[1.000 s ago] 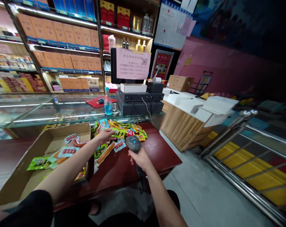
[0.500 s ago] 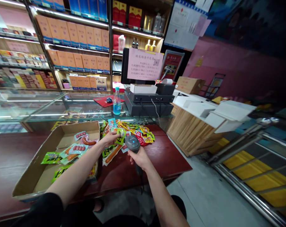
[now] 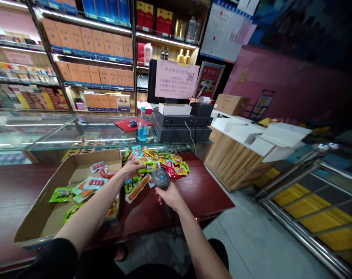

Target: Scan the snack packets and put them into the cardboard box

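Note:
My left hand (image 3: 132, 169) pinches the left end of a green snack packet (image 3: 147, 166), held above a pile of packaged snacks (image 3: 158, 155). My right hand (image 3: 168, 195) is wrapped around the handle of a dark grey barcode scanner (image 3: 161, 178), its head close to the packet's right end. Below my left hand a long sausage in clear wrap (image 3: 138, 189) lies on the dark red table (image 3: 199, 193). On the left, a shallow cardboard box (image 3: 50, 217) holds several packets, among them a pack of small sausages (image 3: 96, 183). My left forearm passes over this box.
Behind the table is a glass counter (image 3: 56, 133) with a blue bottle (image 3: 142, 124), a mouse on a red mat (image 3: 123, 124) and a monitor bearing a pink sign (image 3: 176, 79). A wooden cabinet (image 3: 225, 155) and a metal railing (image 3: 304, 221) stand to the right.
The green packet has turned from upright to nearly level, its right end nearer the scanner. My right hand with the scanner has hardly moved. The view has shifted slightly.

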